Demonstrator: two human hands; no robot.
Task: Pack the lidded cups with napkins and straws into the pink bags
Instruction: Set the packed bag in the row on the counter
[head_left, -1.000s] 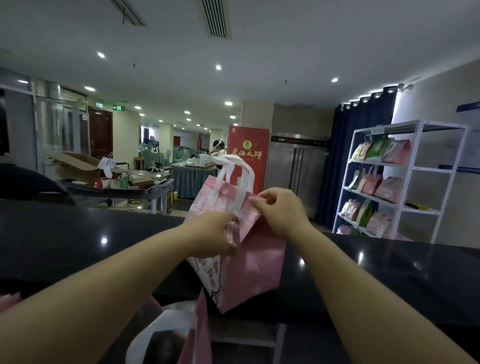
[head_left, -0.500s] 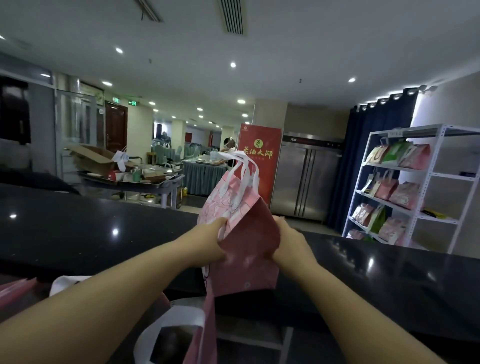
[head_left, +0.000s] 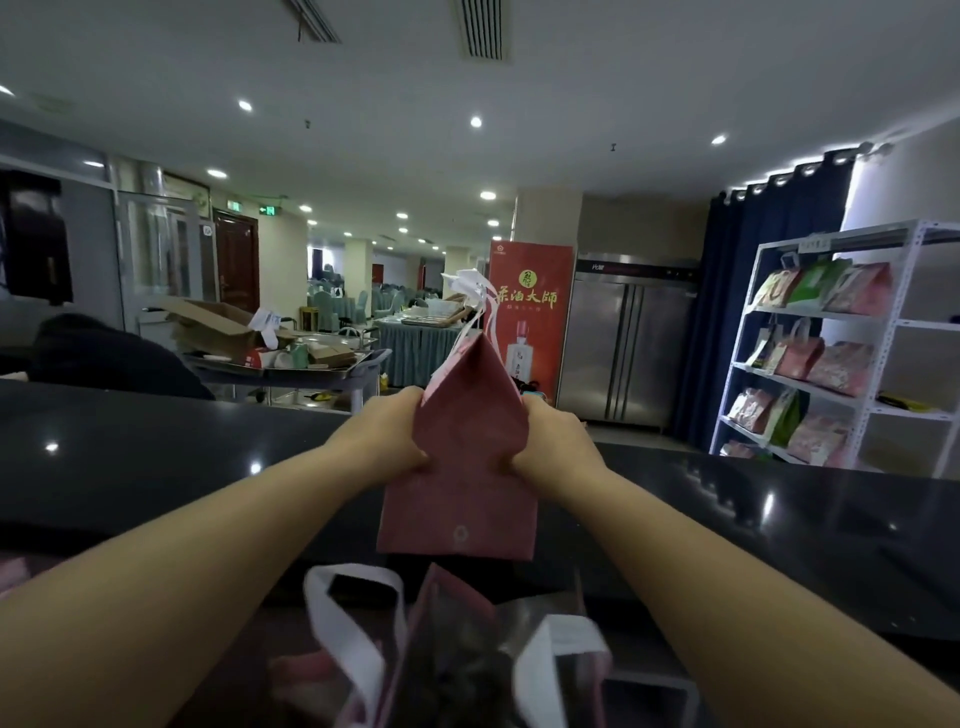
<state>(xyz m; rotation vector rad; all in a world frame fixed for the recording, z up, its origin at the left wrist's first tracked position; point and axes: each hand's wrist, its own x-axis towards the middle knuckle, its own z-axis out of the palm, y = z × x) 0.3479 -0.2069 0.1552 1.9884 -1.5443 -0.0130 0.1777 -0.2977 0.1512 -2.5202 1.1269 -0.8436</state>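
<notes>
**Desk:** Head camera: what did it catch?

**Reporter:** 1 pink bag (head_left: 457, 483) stood upright between 2 hands at the near edge of the black counter (head_left: 156, 457). Its white handles (head_left: 475, 296) rose above a top pressed nearly flat. The left hand (head_left: 387, 441) gripped the bag's left side with its fingers curled in. The right hand (head_left: 553, 441) pinched the right side the same way. Whether the base rested on the counter could not be told.

**Desk:** And the rest of the job?

**Reporter:** A second pink bag (head_left: 452, 644) gaped below the counter's near edge, its contents blurred. No cup, napkin or straw showed plainly.

**Desk:** Where could it have gone wrong?

**Reporter:** Probably at the mouth. Squeezed from both sides, the bag looked shut. A cup pushed in that way could catch the rim, tip and pop its lid. A hard pull on the sides could tear the material near the handles. Set down half over the edge, the bag could topple onto the lower one.
</notes>
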